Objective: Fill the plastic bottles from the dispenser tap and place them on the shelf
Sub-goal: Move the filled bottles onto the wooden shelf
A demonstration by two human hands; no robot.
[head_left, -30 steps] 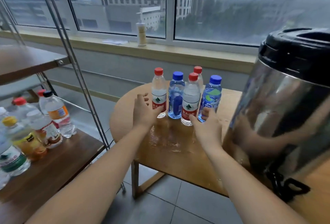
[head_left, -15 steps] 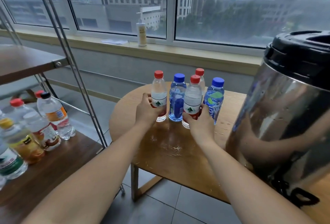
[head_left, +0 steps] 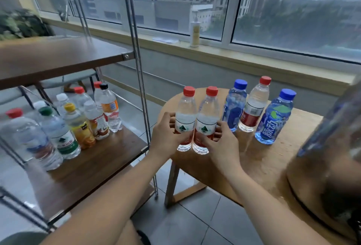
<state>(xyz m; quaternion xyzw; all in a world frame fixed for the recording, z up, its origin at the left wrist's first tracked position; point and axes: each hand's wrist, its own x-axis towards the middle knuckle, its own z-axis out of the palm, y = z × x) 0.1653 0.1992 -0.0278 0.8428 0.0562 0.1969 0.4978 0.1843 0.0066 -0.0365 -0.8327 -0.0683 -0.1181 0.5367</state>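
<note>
Two clear red-capped water bottles are held side by side above the left edge of the round wooden table (head_left: 259, 158). My left hand (head_left: 166, 137) grips the left bottle (head_left: 185, 115). My right hand (head_left: 220, 143) grips the right bottle (head_left: 208, 119). Three more bottles stand on the table behind them: a blue-capped one (head_left: 234, 106), a red-capped one (head_left: 254, 106) and a blue bottle with white lettering (head_left: 273, 117). The steel dispenser (head_left: 336, 147) fills the right edge, blurred. The wooden shelf (head_left: 93, 162) at left holds several bottles.
A metal shelf post (head_left: 144, 111) stands between the shelf and the table. An upper shelf board (head_left: 58, 57) lies above the bottles. A pump bottle (head_left: 195, 33) stands on the window sill. Grey floor tiles show below.
Both hands have taken hold of a red-capped bottle each and carried the pair left, off the group toward the shelf. The view has swung left, showing more of the shelf.
</note>
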